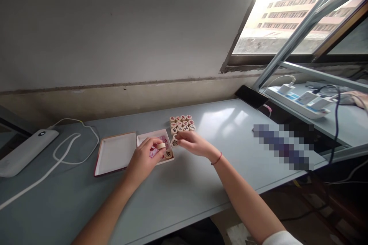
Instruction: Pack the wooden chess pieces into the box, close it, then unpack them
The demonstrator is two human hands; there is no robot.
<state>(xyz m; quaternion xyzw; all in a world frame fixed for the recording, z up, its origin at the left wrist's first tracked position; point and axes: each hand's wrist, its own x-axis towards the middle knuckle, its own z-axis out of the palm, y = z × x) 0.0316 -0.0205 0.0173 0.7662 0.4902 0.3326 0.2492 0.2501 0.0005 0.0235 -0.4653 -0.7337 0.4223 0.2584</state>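
The left hand (pixel 142 159) pinches a round chess piece (pixel 161 146) above the open box (pixel 152 133), while the right hand (pixel 192 142), fingers bunched, is nearer the cluster of pieces (pixel 181 123) to the box's right.

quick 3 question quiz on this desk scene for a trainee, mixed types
1. Which hand holds a round xiangqi piece above the open cardboard box?
2. True or false: the right hand has a red bracelet at its wrist.
3. Where is the cluster of xiangqi pieces?
A. on the table beside the box
B. in the white box lid
C. on the power strip

Key: 1. left hand; 2. true; 3. A
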